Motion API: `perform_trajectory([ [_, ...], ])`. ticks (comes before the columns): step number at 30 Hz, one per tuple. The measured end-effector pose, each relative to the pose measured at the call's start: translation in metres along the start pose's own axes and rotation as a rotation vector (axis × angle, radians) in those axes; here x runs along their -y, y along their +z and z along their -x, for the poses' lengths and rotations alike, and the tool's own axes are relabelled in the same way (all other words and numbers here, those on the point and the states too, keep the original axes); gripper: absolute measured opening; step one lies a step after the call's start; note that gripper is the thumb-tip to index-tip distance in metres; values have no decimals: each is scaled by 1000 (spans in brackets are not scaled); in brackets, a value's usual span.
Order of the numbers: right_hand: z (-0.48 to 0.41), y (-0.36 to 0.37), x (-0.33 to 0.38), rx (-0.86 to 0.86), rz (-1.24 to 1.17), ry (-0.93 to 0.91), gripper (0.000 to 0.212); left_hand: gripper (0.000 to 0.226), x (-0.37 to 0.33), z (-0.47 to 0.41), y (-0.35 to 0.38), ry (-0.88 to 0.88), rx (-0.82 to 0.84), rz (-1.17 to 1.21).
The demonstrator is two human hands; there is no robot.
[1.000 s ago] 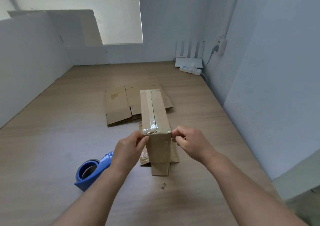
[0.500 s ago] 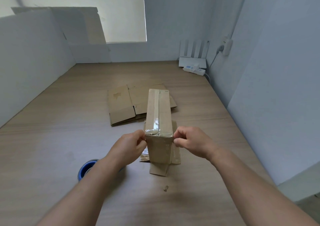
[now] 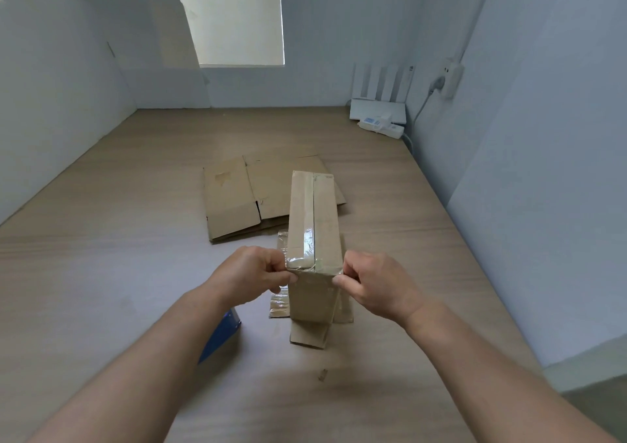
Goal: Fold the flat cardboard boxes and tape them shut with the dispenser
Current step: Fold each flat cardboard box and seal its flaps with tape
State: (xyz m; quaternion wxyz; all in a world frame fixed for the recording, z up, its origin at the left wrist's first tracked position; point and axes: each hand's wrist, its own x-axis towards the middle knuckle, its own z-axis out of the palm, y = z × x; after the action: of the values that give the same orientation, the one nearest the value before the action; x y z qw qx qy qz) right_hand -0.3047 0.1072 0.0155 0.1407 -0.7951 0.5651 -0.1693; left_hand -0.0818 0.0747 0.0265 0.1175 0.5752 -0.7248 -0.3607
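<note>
The assembled box [image 3: 315, 225] is stood on the wooden table [image 3: 118, 256], near the centre of the view, with its narrow taped face upward. A strip of clear tape [image 3: 308, 239] is laid along the centre seam of that face and is wrapped over the near edge. The lower flaps [image 3: 309, 336] are left unfolded — they are splayed flat on the table around the base of the box.

The left hand [image 3: 252, 274] is placed at the near left top corner of the box. Its fingers are curled together, and the corner is pinched between thumb and fingertips. The right hand [image 3: 380, 284] is placed at the near right top corner; its fingers are likewise curled, and the edge is pinched between thumb and forefinger.

The flat cardboard boxes [image 3: 237, 201] are stacked on the table just behind the box, partly hidden by it. The blue tape dispenser [image 3: 222, 335] is positioned on the table beneath the left forearm — only a corner of it is seen. A white router [image 3: 378, 110] and a power strip [image 3: 381, 127] are set in the far right corner.
</note>
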Motion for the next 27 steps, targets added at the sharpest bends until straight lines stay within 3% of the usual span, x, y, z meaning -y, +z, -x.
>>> perform_trajectory([
  [5, 0, 14, -1, -200, -31, -48, 18, 26, -4, -5, 0, 86, -26, -201],
  [9, 2, 15, -3, -186, -72, -10, 22, 27, 2, -4, 5, 104, -86, -223],
  [13, 2, 6, 5, 3, -17, 164, 43, 25, 9, 4, 10, 85, -95, -226],
  [16, -1, 1, 13, -71, -163, 353, 47, 21, 12, 12, 9, 35, 31, -178],
  [19, -15, 2, 15, -138, -522, 497, 48, 37, 15, 9, 7, -6, -40, 31],
  [22, -31, 3, 21, -128, -758, 504, 55, 49, 1, 2, 3, -46, -174, 371],
  [24, -38, 3, 24, -114, -783, 535, 64, 51, -13, -1, 2, -61, -161, 515],
  [27, -39, -1, 26, -88, -636, 576, 86, 53, -28, -2, 3, -60, -173, 518],
])
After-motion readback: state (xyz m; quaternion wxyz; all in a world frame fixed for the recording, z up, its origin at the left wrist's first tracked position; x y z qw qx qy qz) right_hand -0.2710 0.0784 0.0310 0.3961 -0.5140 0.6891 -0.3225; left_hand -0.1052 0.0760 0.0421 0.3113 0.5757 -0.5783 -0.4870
